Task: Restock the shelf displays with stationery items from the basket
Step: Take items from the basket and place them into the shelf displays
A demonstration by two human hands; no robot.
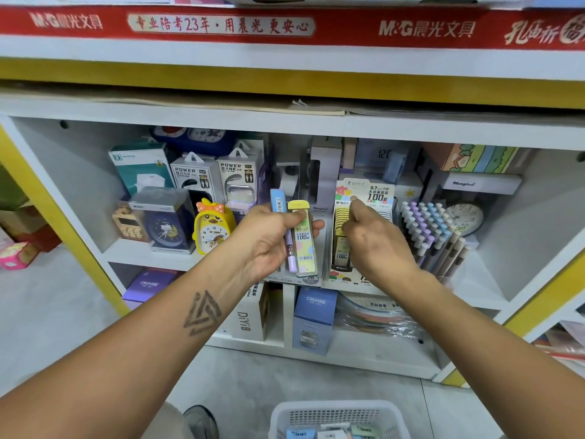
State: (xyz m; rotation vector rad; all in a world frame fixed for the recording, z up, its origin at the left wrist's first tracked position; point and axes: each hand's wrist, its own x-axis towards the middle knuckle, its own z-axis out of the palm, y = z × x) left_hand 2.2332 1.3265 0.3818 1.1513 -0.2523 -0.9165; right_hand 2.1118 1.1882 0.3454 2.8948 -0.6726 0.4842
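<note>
Step in hand: loading pencil-lead cases into the shelf display.

Your left hand (272, 239) is closed around a small bundle of slim plastic lead cases: a yellow-capped case with a pastel spotted label (303, 239), a blue-capped one (278, 201) behind it, and a lilac one (290, 258) showing below your fingers. You hold the bundle upright, just in front of the middle shelf.

Your right hand (376, 242) reaches into the printed cardboard display box of 0.7 HB leads (364, 198), fingertips among the row of yellow-capped cases (340, 217) already standing in it. Whether those fingers pinch a case or only press the row back, you cannot tell; the back of the hand hides the grip.

The white perforated plastic basket (338, 416) sits on the floor below you, with more pastel cases in it, so restocking is likely only partly done.

Next move, as a judgement: make or find a free slot in the row, then pass one case from the left bundle to the right hand and seat it cap-up. Match the grade first; a "2B" mark shows on the neighbouring display, so mixing is a risk. The tray of pastel-capped pens (427, 229) stands just beside the box.
</note>
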